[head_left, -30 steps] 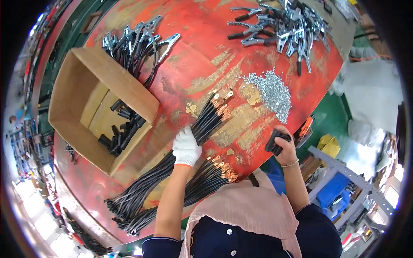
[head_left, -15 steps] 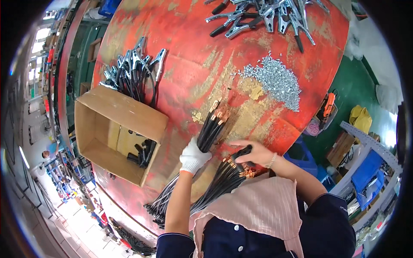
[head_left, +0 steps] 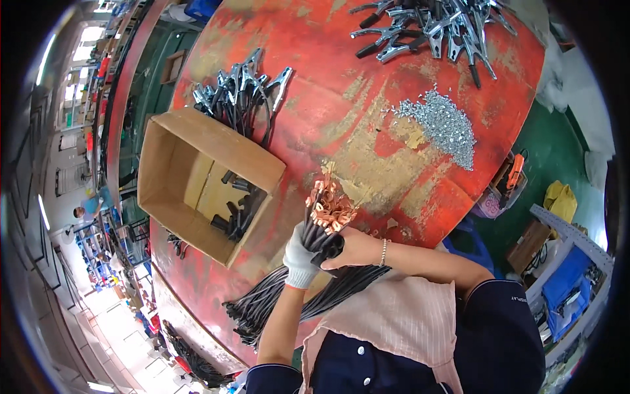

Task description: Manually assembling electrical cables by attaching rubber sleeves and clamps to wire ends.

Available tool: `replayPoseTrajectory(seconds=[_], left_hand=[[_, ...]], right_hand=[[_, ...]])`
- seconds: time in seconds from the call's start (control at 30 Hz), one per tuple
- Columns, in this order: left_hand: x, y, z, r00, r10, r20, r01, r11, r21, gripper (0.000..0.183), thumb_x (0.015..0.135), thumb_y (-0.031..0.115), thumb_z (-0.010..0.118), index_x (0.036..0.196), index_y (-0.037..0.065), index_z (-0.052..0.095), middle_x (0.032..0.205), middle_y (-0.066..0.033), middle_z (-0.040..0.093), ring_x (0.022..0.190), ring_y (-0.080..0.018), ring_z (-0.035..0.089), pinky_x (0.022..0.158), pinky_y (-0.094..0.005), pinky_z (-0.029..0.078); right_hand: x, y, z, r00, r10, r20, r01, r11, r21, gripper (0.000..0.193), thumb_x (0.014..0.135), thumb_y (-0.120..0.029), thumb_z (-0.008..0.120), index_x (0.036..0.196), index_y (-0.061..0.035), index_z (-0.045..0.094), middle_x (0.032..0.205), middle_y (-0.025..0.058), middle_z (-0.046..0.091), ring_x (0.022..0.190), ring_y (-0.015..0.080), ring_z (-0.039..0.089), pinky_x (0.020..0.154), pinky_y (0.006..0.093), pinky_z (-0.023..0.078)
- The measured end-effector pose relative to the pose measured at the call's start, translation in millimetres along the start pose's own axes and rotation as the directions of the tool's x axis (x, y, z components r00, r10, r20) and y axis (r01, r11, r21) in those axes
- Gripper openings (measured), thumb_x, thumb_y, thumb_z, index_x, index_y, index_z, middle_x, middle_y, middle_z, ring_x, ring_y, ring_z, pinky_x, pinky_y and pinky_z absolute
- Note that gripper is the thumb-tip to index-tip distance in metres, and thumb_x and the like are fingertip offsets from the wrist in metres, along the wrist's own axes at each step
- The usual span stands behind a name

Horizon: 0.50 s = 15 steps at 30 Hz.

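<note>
Clasping a bundle of black cables (head_left: 314,238) upright above the desk (head_left: 315,131), copper lugs (head_left: 333,209) at 12 o'clock.

Closed round the bundle with the gloved left hand (head_left: 302,261); with the bare right hand (head_left: 356,248), curled round black sleeves (head_left: 331,247) against it, fingertips partly hidden. Near at 10 o'clock, blocked by a cardboard box (head_left: 216,139) with loose tubes (head_left: 243,213) inside; beyond it at 11, wired clamps (head_left: 243,92). Farther off at 1, piled clamps (head_left: 453,39); nearer, between 1 and 2, heaped small metal pieces (head_left: 446,128). Crowded between 7 and 8 by cable lengths (head_left: 259,308). Open from 12 to 1 over bare, scuffed red; bounded between 2 and 3 by the desk's edge.
</note>
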State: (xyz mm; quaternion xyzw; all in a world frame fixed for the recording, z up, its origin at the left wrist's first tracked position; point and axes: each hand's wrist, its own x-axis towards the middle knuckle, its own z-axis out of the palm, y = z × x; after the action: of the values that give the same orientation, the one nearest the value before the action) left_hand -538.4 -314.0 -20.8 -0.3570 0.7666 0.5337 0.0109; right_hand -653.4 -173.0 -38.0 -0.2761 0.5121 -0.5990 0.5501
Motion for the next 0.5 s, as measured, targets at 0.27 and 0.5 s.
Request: replayPoseTrajectory(seconds=[0.27,0.5], left_hand=[[-6,50,-38,0.983,-0.055,0.177,0.024,0.985,0.172,0.047,0.069,0.012,0.081,0.110,0.000,0.061,0.096,-0.0051,0.069,0.085,-0.0136,0.064,0.080,-0.0299,0.051],[6,43,-71,0.936,-0.098,0.339,0.110,0.994,-0.018,0.025,0.069,0.003,0.077,0.091,0.001,0.066,0.085,-0.0038,0.069,0.081,-0.0122,0.066,0.076,-0.0291,0.054]], right_hand=[[-22,-22,-15,0.982,-0.024,-0.186,0.039,0.996,0.079,0.068,0.072,-0.017,0.083,0.131,-0.0017,0.053,0.112,0.0092,0.066,0.101,0.0180,0.063,0.092,0.0307,0.050],[-30,-54,-63,0.864,-0.075,-0.499,0.316,0.850,0.421,0.036,0.077,-0.002,0.077,0.111,-0.0013,0.066,0.096,0.0030,0.067,0.085,0.0101,0.063,0.079,0.0267,0.051]])
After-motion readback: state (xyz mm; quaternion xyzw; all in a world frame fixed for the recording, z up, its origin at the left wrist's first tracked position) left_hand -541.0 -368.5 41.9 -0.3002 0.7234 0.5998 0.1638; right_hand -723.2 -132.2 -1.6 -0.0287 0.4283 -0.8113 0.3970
